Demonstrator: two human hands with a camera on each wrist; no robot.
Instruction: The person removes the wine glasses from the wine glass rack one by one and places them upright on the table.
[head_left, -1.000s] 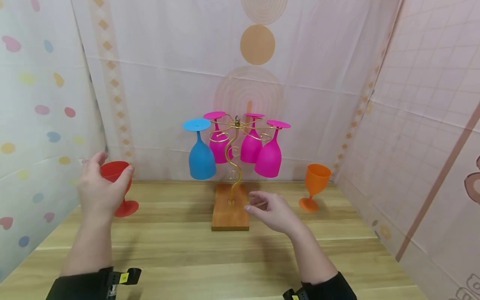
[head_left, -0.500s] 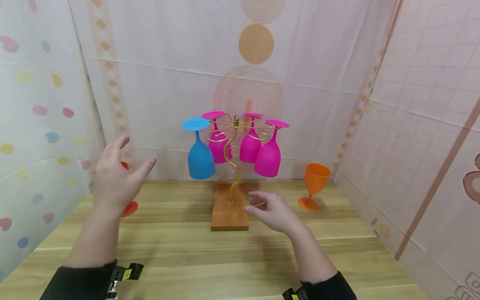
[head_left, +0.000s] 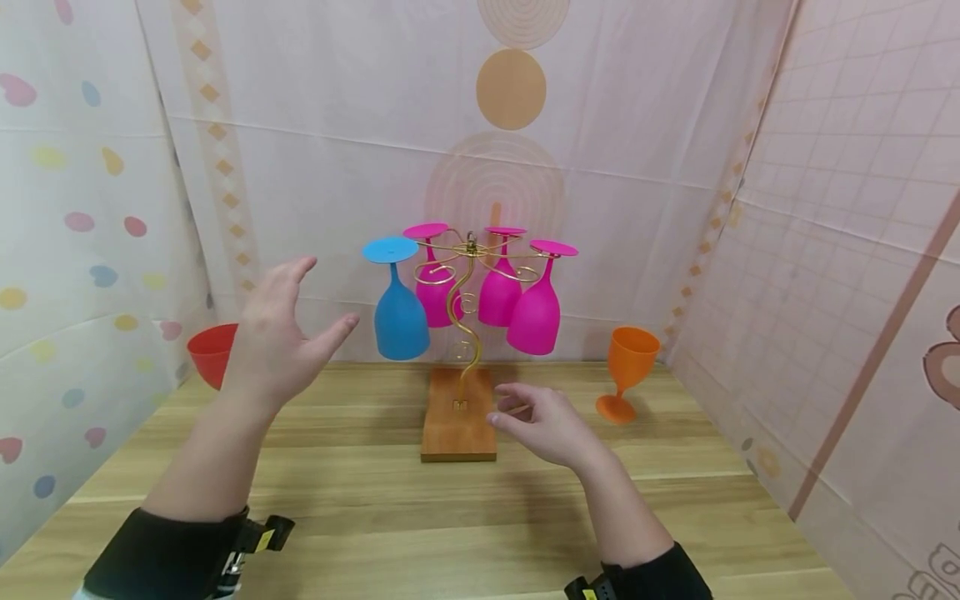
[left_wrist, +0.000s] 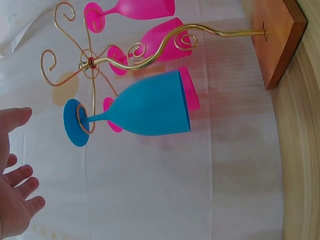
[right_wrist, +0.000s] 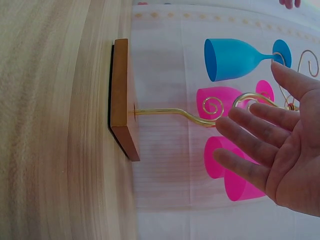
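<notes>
My left hand (head_left: 277,342) is in the air left of the rack, thumb and fingers spread, holding nothing. Nearest to it, a blue goblet (head_left: 401,321) hangs upside down by its foot from the gold wire rack (head_left: 471,337). Three pink goblets (head_left: 536,317) hang from the other arms. Behind my left forearm a red goblet (head_left: 212,354) shows only its bowl. My right hand (head_left: 542,423), empty with loosely bent fingers, hovers in front of the rack's wooden base (head_left: 459,429). In the right wrist view its fingers (right_wrist: 250,135) overlap the pink goblets.
An orange goblet (head_left: 632,362) stands upright on the wood-grain table (head_left: 420,525) at the right. Patterned cloth (head_left: 360,150) hangs behind and along both sides of the table.
My left hand has left the red goblet and moved right and up toward the blue goblet. The right hand has stayed in place.
</notes>
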